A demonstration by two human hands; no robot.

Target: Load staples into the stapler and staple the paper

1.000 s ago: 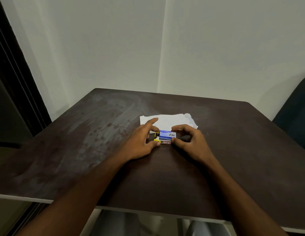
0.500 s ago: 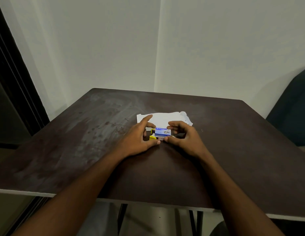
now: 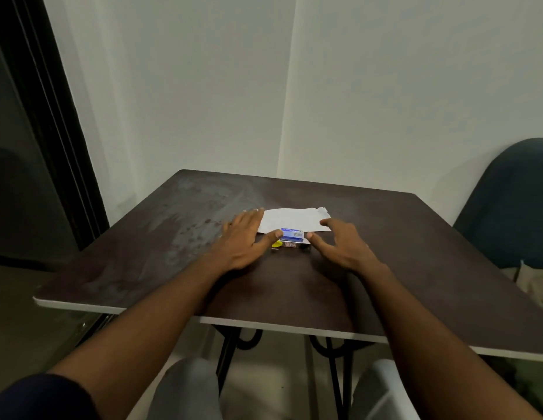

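Observation:
A small blue staple box (image 3: 292,234) lies on top of a stapler (image 3: 289,245) with a yellow end, at the near edge of a white sheet of paper (image 3: 291,219) on the dark table (image 3: 179,237). My left hand (image 3: 244,237) lies flat to the left with fingers spread, its thumb tip touching the box's left end. My right hand (image 3: 340,241) hovers on the right, fingers apart, thumb close to the box's right end. Neither hand grips anything. Most of the stapler is hidden under the box.
A dark blue chair (image 3: 506,207) stands at the table's right side. A dark door frame (image 3: 52,122) runs along the left wall. My knees (image 3: 188,389) and the table's black metal legs (image 3: 333,359) show below the near edge.
Both hands have opened and spread apart from the staple box they were pinching. The camera has pulled back, so more of the table's near edge and my legs show.

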